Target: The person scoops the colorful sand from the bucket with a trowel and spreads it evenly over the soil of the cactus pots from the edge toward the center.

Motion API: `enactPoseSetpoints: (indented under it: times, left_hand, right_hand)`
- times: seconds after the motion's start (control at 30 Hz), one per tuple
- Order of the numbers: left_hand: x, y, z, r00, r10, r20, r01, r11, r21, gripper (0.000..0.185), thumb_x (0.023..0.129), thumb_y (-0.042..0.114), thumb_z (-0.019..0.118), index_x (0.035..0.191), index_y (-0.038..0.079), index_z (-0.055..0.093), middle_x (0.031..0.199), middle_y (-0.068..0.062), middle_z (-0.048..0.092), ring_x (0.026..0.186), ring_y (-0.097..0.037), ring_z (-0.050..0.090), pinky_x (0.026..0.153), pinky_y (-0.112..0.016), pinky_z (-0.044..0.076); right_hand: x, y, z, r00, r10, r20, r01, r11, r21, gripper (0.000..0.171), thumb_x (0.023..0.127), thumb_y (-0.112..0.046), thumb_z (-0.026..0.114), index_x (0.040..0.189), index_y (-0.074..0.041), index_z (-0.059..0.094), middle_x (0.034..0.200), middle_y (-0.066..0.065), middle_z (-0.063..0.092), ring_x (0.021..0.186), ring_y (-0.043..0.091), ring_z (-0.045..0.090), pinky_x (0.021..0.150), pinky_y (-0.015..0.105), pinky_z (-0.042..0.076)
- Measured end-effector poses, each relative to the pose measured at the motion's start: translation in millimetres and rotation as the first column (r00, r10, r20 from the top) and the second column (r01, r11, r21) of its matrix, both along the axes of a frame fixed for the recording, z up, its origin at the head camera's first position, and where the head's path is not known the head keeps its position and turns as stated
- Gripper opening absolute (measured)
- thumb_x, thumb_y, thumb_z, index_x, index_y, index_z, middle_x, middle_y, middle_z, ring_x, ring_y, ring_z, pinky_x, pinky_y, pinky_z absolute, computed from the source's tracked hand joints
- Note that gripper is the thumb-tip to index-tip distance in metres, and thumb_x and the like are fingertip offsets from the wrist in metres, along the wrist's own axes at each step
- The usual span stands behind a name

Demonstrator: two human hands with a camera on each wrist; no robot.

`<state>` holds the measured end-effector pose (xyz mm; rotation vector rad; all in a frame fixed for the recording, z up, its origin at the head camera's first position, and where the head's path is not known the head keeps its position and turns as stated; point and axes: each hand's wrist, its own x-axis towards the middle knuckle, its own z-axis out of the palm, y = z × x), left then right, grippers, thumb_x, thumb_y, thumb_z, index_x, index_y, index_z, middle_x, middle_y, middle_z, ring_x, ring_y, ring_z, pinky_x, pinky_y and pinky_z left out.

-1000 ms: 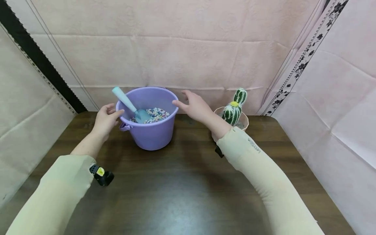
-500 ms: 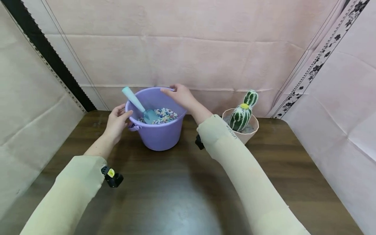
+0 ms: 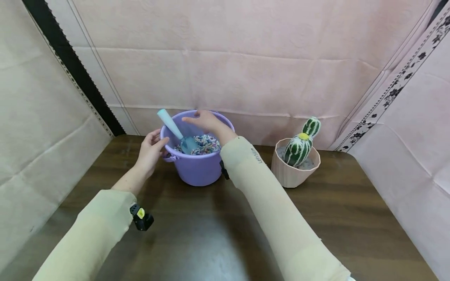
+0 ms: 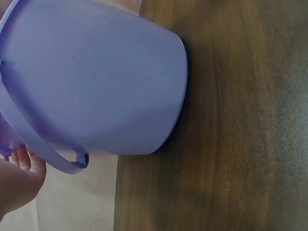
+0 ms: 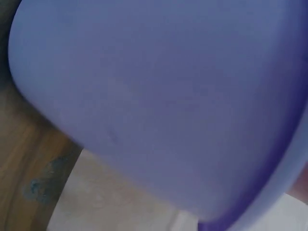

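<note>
A purple bucket (image 3: 197,171) stands on the table, holding small multicoloured beads (image 3: 207,144). A light blue scoop (image 3: 172,125) leans inside it, blade in the beads and handle past the left rim. My left hand (image 3: 149,150) grips the bucket's left rim, thumb on the edge and fingers outside. In the left wrist view, curled fingers (image 4: 34,163) show by the rim, beyond the bucket's handle (image 4: 41,144). Over the bucket's opening, my right hand (image 3: 207,121) reaches leftward with fingers extended and holds nothing. The right wrist view is mostly filled by the bucket's side (image 5: 144,96).
To the right of the bucket stands a ribbed pink pot (image 3: 290,175) with a green-and-white cactus (image 3: 297,150). The dark wooden table (image 3: 190,234) stretches in front. Pale cloth (image 3: 225,78) hangs behind and at both sides.
My right hand has moved left, from beside the bucket's right rim to above its opening, nearer the scoop. My left hand has stayed at the left rim. The head view has shifted.
</note>
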<state>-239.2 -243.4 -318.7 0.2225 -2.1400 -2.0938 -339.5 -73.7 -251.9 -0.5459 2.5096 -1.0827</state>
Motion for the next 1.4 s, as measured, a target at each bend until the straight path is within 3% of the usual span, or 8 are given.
enactPoseSetpoints:
  times: [0.27, 0.47, 0.77, 0.9, 1.07, 1.27, 1.4]
  left_hand:
    - [0.4, 1.7, -1.5, 1.000, 0.008, -0.006, -0.008, 1.000, 0.007, 0.059, 0.096, 0.017, 0.049, 0.146, 0.002, 0.021, 0.109, 0.005, 0.044, 0.091, -0.004, 0.052, 0.075, -0.012, 0.048]
    - [0.4, 1.9, -1.8, 1.000, 0.020, 0.006, -0.020, 1.000, -0.005, 0.058, 0.096, 0.018, 0.049, 0.146, 0.004, 0.023, 0.111, 0.004, 0.045, 0.092, -0.005, 0.051, 0.078, -0.015, 0.048]
    - [-1.3, 2.6, -1.8, 0.999, 0.034, 0.015, -0.034, 0.999, 0.020, 0.057, 0.096, 0.018, 0.049, 0.146, 0.005, 0.024, 0.110, 0.004, 0.045, 0.087, -0.002, 0.051, 0.079, -0.017, 0.048]
    - [-1.3, 1.2, -1.9, 0.999, 0.039, 0.018, -0.039, 0.999, 0.007, 0.056, 0.096, 0.018, 0.049, 0.145, 0.005, 0.025, 0.113, 0.002, 0.046, 0.090, -0.005, 0.051, 0.079, -0.017, 0.048]
    - [-4.1, 4.7, -2.2, 0.999, 0.043, 0.015, -0.043, 0.999, 0.003, 0.056, 0.096, 0.017, 0.049, 0.145, 0.005, 0.025, 0.117, -0.002, 0.046, 0.091, -0.007, 0.052, 0.079, -0.019, 0.048]
    - [-4.7, 4.3, -3.9, 0.999, 0.052, 0.006, -0.052, 0.999, 0.008, 0.056, 0.095, 0.015, 0.050, 0.145, 0.004, 0.025, 0.111, 0.002, 0.045, 0.086, -0.005, 0.053, 0.076, -0.017, 0.049]
    - [-3.8, 3.3, -4.7, 0.998, 0.057, 0.007, -0.057, 0.998, 0.009, 0.056, 0.095, 0.015, 0.050, 0.145, 0.004, 0.025, 0.110, 0.003, 0.045, 0.084, -0.003, 0.053, 0.076, -0.018, 0.049]
  right_hand:
    - [4.0, -30.0, 3.3, 0.997, 0.079, -0.025, -0.079, 0.997, 0.026, 0.072, 0.093, -0.047, 0.050, 0.148, -0.010, 0.022, 0.150, 0.009, 0.034, 0.135, 0.025, 0.037, 0.109, 0.037, 0.038]
    - [1.2, -48.1, -0.1, 0.987, 0.153, -0.058, -0.155, 0.987, -0.038, 0.068, 0.096, -0.034, 0.051, 0.149, -0.008, 0.017, 0.147, 0.012, 0.039, 0.135, 0.024, 0.038, 0.110, 0.032, 0.036]
    - [1.1, -57.8, -1.3, 0.965, 0.230, -0.128, -0.232, 0.973, 0.000, 0.048, 0.098, -0.025, 0.048, 0.142, -0.008, 0.038, 0.138, 0.012, 0.049, 0.126, 0.023, 0.047, 0.105, 0.034, 0.042]
    - [-1.6, -53.2, 0.2, 0.965, 0.212, -0.157, -0.220, 0.975, -0.032, 0.043, 0.096, -0.021, 0.052, 0.136, -0.006, 0.046, 0.133, 0.014, 0.054, 0.122, 0.024, 0.051, 0.102, 0.032, 0.044]
    - [-10.2, -26.1, 7.8, 0.982, 0.131, -0.139, -0.147, 0.983, -0.112, 0.036, 0.093, -0.017, 0.058, 0.125, -0.002, 0.055, 0.123, 0.016, 0.059, 0.110, 0.025, 0.057, 0.091, 0.031, 0.052]
    - [-19.1, 8.1, 15.4, 0.992, 0.035, -0.123, -0.056, 0.984, -0.167, 0.031, 0.086, -0.012, 0.066, 0.110, -0.002, 0.047, 0.103, 0.012, 0.054, 0.085, 0.022, 0.057, 0.086, 0.040, 0.055]
    - [-22.8, 22.1, 16.2, 0.990, 0.051, -0.131, -0.074, 0.981, -0.178, 0.025, 0.085, -0.008, 0.064, 0.098, -0.006, 0.043, 0.090, 0.006, 0.048, 0.079, 0.018, 0.053, 0.083, 0.040, 0.055]
